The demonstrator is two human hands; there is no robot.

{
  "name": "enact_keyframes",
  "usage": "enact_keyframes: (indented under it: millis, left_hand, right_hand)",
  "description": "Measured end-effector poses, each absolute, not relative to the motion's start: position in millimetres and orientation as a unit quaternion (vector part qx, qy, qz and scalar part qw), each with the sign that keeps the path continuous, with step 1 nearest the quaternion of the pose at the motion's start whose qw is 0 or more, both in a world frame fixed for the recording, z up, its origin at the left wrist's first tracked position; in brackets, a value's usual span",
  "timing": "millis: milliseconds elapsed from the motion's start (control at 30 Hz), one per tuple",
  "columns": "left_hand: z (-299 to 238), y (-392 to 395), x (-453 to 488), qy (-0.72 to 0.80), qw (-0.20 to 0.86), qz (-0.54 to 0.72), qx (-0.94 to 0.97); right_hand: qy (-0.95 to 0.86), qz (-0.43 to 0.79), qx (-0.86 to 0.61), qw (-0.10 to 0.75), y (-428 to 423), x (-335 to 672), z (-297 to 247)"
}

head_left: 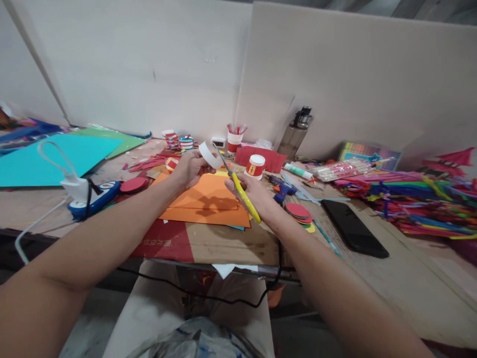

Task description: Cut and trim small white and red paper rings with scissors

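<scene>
Between the fingers of my left hand [190, 169] is a curved white paper strip [209, 155], held up above the table. My right hand [255, 191] grips yellow-handled scissors [242, 190], whose blades point up and left at the strip's right side. Whether the blades touch the strip I cannot tell. Beneath both hands lies a stack of orange paper [206, 199] on brown cardboard [223, 243]. Just beyond my right hand stands a small red and white paper cup [256, 167].
A blue power strip [93, 201] with a white charger and turquoise paper [55, 156] lie left. On the right are a black phone [354, 227], coloured paper discs [299, 213], a glue gun [283, 191] and pipe cleaners [417, 199]. A bottle [296, 133] stands by the back wall.
</scene>
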State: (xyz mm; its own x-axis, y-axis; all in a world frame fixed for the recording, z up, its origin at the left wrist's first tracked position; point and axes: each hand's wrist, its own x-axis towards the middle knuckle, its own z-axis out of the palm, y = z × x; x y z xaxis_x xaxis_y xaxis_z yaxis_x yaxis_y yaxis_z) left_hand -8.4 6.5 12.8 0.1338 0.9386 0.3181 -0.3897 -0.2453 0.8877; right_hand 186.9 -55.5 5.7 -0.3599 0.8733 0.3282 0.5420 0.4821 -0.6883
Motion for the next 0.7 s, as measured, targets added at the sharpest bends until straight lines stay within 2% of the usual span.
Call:
enact_keyframes:
  millis: [467,700]
  left_hand:
    - [12.1,7.4,-10.7,0.273,0.559,0.592,0.512]
    - [16.8,4.2,-10.9,0.289,0.596,0.564,0.493]
  right_hand:
    - [-0.786,0.261,-0.442,0.345,-55.7,186.6,7.4]
    - [-0.786,0.254,-0.455,0.333,-59.1,185.4,13.2]
